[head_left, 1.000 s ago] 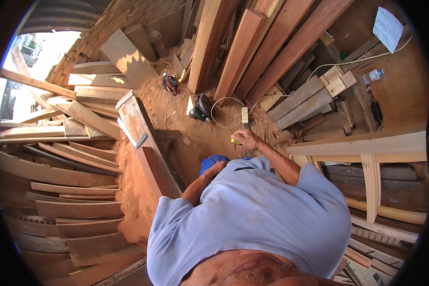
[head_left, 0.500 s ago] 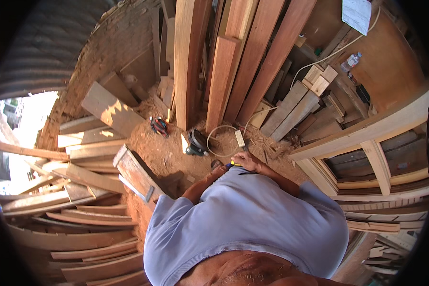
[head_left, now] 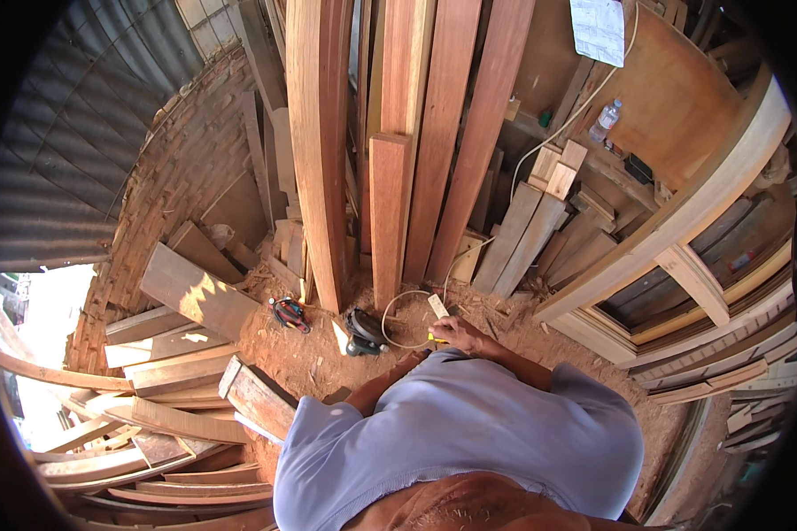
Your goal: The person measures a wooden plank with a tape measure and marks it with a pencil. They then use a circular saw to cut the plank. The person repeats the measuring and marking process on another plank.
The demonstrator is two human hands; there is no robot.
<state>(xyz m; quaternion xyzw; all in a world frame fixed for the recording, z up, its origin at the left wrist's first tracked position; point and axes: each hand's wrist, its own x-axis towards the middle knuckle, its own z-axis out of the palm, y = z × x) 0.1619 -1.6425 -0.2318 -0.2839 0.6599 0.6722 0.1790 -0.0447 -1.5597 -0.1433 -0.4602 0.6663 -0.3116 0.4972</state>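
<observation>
small yellow item held above the sawdust floor

the right hand (head_left: 456, 332) is seen closed around a small yellow item (head_left: 435, 338); the left hand's state cannot be told. a dark power tool (head_left: 363, 330) with pale cord (head_left: 397, 310) lies just beside. a measuring or marking step is judged; next, steady placement against wood is called for.

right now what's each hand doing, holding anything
Left hand: hidden behind the blue shirt, cannot tell.
Right hand: closed on a small yellow tool, near the white cord.
</observation>
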